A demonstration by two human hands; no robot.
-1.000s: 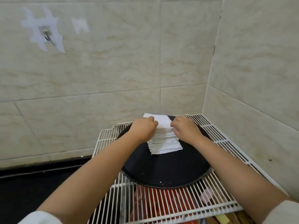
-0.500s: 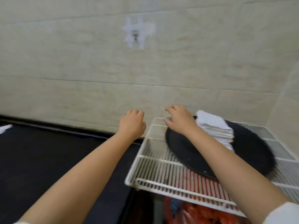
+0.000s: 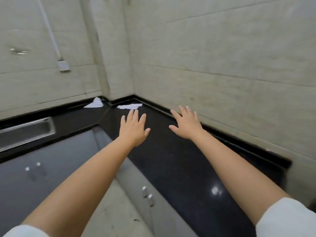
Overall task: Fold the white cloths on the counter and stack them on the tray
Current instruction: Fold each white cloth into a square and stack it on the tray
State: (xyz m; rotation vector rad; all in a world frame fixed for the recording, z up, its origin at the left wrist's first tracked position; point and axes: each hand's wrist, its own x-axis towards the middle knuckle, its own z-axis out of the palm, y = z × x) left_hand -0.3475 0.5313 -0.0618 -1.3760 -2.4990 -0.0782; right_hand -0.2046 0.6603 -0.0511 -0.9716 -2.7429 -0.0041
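Two white cloths lie unfolded on the black counter (image 3: 171,159) near its inner corner: one cloth (image 3: 129,106) just beyond my left fingertips, another cloth (image 3: 95,103) further left against the wall. My left hand (image 3: 133,128) is stretched out above the counter, fingers straight and spread, holding nothing. My right hand (image 3: 185,124) reaches out beside the wall, fingers spread and empty. The tray and its stack of folded cloths are out of view.
A steel sink (image 3: 25,130) is set into the counter at the left. Grey cabinet doors with round knobs (image 3: 147,194) run below the counter. Tiled walls meet in the corner behind the cloths, with a white socket (image 3: 63,65) on the left wall.
Both hands left the stack on the tray. The view swung left from the wire rack to the counter corner, and both hands now reach open toward the loose cloths.
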